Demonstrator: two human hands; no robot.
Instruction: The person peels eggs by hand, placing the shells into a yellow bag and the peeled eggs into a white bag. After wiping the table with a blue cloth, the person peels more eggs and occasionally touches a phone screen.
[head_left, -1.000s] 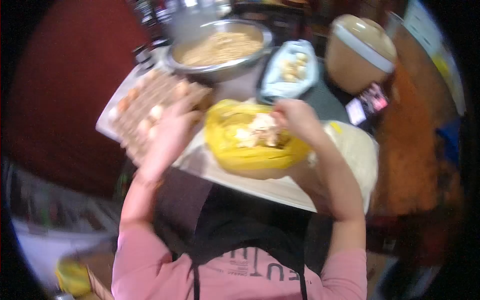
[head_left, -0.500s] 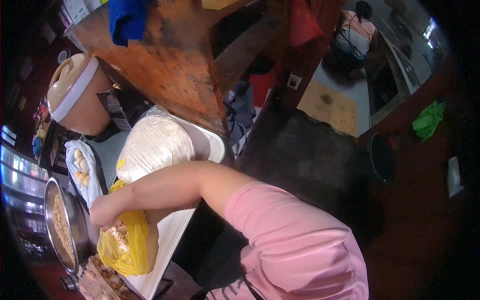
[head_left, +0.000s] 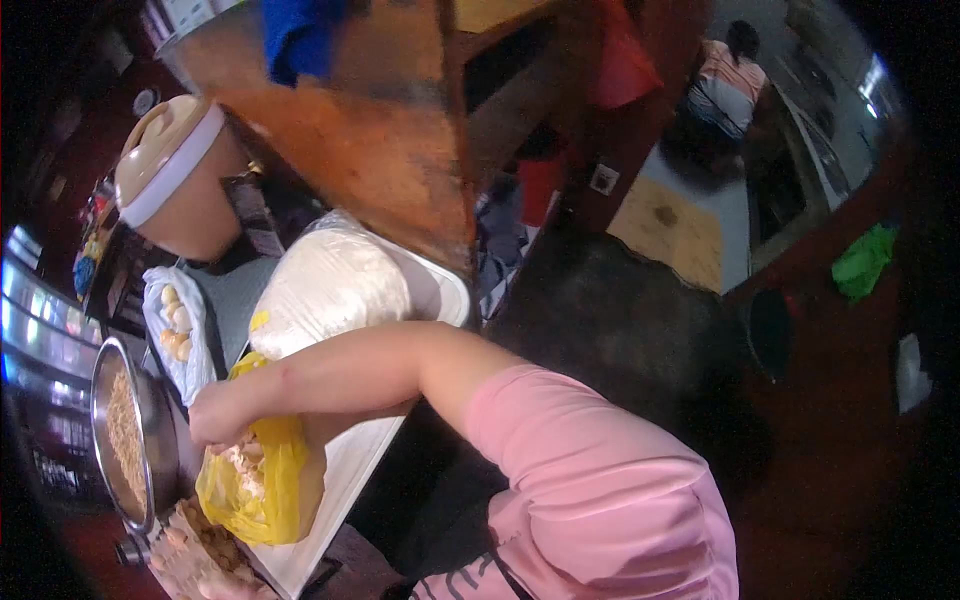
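Yellow plastic bag (head_left: 250, 505) in the lower left, resting open on the pale tabletop (head_left: 345, 475), with broken eggshell pieces (head_left: 247, 468) inside; at far left, steel mixing bowl (head_left: 148, 440) with tan crumb-like material (head_left: 124, 440) spread over the inside; just above and right of it, lidded beige container (head_left: 180, 190) with a white band; below that, whitish plastic bag (head_left: 160, 285) opened around several whole eggs (head_left: 176, 320); near the bottom edge, cardboard egg carton (head_left: 185, 545), blurred, close to the yellow plastic bag; left hand not clearly distinguishable there, so cannot tell its grip; right hand (head_left: 222, 412) bent down over the top of the yellow plastic bag, fingers curled close together, fingertips at the eggshell pieces, though cannot tell whether pinching one; dark phone-like object (head_left: 252, 212) upright beside the beige container; plastic-wrapped white bundle (head_left: 325, 290) behind the right forearm; blue cloth (head_left: 300, 40) hanging against the wooden cabinet (head_left: 370, 130); red cloth (head_left: 622, 65) farther right; beyond, bent-over person (head_left: 728, 90), back turned; at far right, crumpled green plastic bag (head_left: 865, 262) against the dark red wall (head_left: 840, 400).
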